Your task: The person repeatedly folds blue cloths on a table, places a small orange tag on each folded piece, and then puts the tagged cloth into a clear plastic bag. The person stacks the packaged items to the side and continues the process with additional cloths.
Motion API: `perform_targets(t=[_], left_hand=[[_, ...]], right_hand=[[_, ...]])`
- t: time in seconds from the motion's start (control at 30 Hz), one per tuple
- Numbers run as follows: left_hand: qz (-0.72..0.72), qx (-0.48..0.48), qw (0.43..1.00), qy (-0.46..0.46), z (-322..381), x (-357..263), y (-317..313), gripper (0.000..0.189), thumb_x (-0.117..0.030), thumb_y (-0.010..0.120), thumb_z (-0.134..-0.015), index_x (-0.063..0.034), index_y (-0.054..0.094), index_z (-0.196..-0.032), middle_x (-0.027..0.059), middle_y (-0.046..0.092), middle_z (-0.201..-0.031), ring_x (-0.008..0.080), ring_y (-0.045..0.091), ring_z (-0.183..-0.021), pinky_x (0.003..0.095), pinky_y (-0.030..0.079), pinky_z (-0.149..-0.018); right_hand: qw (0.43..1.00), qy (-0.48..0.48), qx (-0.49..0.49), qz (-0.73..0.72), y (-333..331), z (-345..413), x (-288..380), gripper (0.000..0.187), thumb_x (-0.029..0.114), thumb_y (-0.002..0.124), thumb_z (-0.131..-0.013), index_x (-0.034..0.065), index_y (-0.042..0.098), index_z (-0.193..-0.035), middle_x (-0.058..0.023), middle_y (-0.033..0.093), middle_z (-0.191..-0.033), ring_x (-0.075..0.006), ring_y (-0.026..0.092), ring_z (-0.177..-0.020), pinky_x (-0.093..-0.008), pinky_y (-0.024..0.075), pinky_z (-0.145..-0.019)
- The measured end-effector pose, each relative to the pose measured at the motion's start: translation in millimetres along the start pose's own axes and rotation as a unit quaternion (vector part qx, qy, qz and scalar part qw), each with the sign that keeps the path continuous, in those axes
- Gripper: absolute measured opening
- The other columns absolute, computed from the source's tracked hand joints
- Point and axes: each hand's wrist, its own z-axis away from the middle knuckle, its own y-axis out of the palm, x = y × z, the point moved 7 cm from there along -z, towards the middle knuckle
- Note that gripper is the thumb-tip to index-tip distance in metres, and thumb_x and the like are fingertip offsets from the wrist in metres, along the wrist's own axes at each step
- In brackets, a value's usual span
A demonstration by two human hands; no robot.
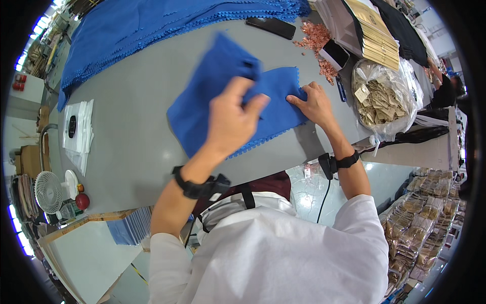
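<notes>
A blue fabric piece with a scalloped edge (pixel 279 91) lies on the grey table before me. My left hand (pixel 233 114) is over its left part, where a raised flap of the cloth is blurred by motion. Thumb and fingers of that hand are bent around the flap, but how firmly they grip it is hidden. My right hand (pixel 313 102) rests on the cloth's right edge, thumb and fingertips touching it. A black band with a small device sits on each wrist.
Stacked blue fabric (pixel 152 26) covers the far side. A black phone (pixel 270 28), copper-coloured small pieces (pixel 315 36), a blue pen-like tool (pixel 341 89) and a plastic bag of tags (pixel 379 102) stand right. Clear plastic bags (pixel 78 129) and a white fan (pixel 49 192) are left.
</notes>
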Motion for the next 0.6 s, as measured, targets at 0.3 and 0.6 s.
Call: perform_targets(t=[0.3, 0.6], left_hand=[[-0.246, 0.093, 0.964, 0.037, 20.0, 57.6, 46.4, 0.054, -0.020, 0.071, -0.097, -0.0062, 0.055, -0.146, 0.0229, 0.057, -0.146, 0.0373, 0.052, -0.137, 0.0476, 0.044, -0.111], [-0.352, 0.098, 0.927, 0.088, 35.6, 68.2, 57.0, 0.058, -0.033, 0.063, -0.103, -0.0053, 0.052, -0.152, 0.0251, 0.037, -0.164, 0.0425, 0.033, -0.153, 0.0569, 0.024, -0.125]], right_hand=[[0.953, 0.082, 0.135, -0.259, 12.6, -4.5, -26.4, 0.054, 0.053, 0.067, -0.101, -0.0003, 0.073, -0.102, -0.0102, 0.071, -0.094, -0.0226, 0.067, -0.087, -0.0379, 0.0531, -0.081], [0.890, 0.141, 0.136, -0.413, 18.0, -2.1, 1.2, 0.062, 0.050, 0.065, -0.104, -0.0068, 0.068, -0.127, -0.0089, 0.073, -0.107, -0.0113, 0.065, -0.093, -0.0278, 0.0541, -0.082]])
